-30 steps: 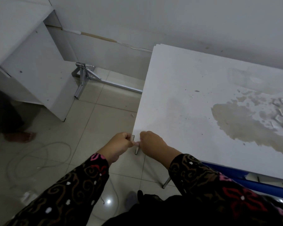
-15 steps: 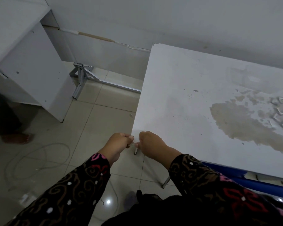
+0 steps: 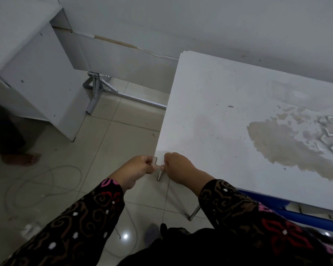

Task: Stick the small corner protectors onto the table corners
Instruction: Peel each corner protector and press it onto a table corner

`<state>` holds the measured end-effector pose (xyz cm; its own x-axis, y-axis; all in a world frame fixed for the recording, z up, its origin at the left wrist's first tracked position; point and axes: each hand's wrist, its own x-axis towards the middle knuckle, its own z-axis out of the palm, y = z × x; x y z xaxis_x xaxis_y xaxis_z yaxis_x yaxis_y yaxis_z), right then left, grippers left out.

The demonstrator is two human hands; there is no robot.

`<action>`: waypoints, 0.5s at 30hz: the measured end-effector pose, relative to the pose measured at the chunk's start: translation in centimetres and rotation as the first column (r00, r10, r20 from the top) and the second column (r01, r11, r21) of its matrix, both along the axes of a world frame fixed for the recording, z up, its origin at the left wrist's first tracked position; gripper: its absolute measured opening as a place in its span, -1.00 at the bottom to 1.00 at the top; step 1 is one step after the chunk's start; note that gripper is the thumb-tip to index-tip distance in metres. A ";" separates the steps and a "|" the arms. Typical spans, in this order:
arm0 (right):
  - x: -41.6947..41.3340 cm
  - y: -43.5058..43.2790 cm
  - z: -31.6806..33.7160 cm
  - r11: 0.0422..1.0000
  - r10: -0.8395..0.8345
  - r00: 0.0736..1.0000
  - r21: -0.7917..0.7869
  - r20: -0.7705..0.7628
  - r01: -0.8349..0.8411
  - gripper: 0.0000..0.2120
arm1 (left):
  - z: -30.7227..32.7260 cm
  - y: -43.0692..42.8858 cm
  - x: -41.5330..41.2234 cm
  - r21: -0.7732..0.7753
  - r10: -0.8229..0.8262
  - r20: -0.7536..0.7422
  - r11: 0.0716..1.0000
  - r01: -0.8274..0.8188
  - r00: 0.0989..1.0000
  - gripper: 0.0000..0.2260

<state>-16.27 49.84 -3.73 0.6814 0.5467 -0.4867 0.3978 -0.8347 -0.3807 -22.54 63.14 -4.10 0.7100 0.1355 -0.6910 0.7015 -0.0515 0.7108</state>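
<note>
A white table (image 3: 229, 112) with a large brownish stain fills the right half of the view. At its near left corner sits a small clear corner protector (image 3: 155, 162). My left hand (image 3: 137, 169) pinches the protector's left side, and my right hand (image 3: 178, 167) pinches its right side, both with curled fingers. The two hands meet at the corner, and they hide most of the protector. A metal table leg (image 3: 159, 175) shows just below the hands.
A white cabinet (image 3: 37, 77) stands at the left. A folded metal stand (image 3: 96, 93) lies by the wall. Loose cable (image 3: 46, 181) coils on the tiled floor. Another person's bare foot (image 3: 19, 158) is at the far left. A blue bar (image 3: 296, 214) runs under the table.
Both hands stay at the near left corner. The protector shows a little more between the fingers now; the view shifted slightly.
</note>
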 end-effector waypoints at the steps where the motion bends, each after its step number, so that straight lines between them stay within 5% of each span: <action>1: 0.1 0.0 0.0 1.000 0.011 1.000 -0.005 -0.001 -0.011 -0.79 | 0.1 0.0 -0.1 -0.004 0.000 0.002 1.000 0.000 1.000 -0.83; 10: 0.0 -0.3 -0.1 0.999 0.011 1.000 0.039 0.006 -0.011 -0.78 | -0.2 -1.6 0.8 0.077 0.133 -0.028 0.988 -0.130 0.991 -0.76; 15: -0.6 -0.2 -0.2 0.999 -0.019 1.000 0.051 0.016 0.018 -0.69 | -0.1 -0.6 0.4 0.062 0.073 -0.002 0.995 -0.073 0.997 -0.84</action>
<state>-16.86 49.62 -3.88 0.6995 0.5576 -0.4471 0.3893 -0.8219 -0.4158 -22.17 62.58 -4.23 0.6935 0.2291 -0.6831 0.7084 -0.0436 0.7045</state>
